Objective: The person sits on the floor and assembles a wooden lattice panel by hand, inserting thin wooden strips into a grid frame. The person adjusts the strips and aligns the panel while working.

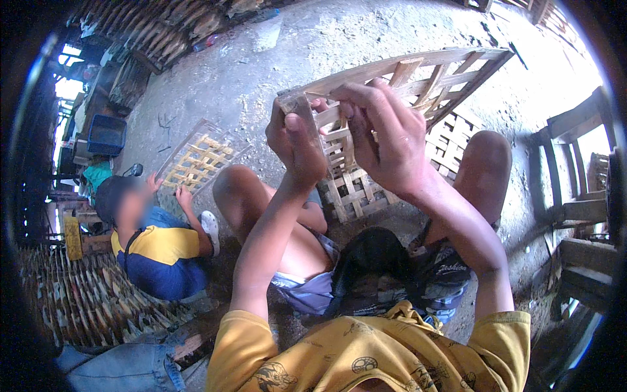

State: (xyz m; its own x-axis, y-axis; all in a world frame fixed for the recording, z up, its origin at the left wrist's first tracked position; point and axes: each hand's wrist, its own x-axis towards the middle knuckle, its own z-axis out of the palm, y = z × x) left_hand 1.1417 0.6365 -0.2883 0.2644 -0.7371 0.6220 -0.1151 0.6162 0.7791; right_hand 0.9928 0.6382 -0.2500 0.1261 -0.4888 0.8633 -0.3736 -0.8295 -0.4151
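Note:
My left hand (pixel 297 147) is wrapped around the near-left corner of a wooden frame (pixel 450 57), its thumb lying along the side bar. Thin pale strips cross inside this frame. My right hand (pixel 392 134) is closed in a pinch just right of that corner, by the top bar; what sits between its fingertips is hidden. Below both hands, between my knees, a woven lattice of flat strips (pixel 356 196) shows. Whether it belongs to the same frame or to another panel, I cannot tell.
On the left a person in a yellow and blue shirt (pixel 166 245) crouches with both hands at another woven panel (pixel 199 160) on the concrete floor. A blue crate (pixel 106 134) stands behind. Stacked wooden pieces (pixel 75 287) lie at left; a wooden structure (pixel 581 170) stands at right.

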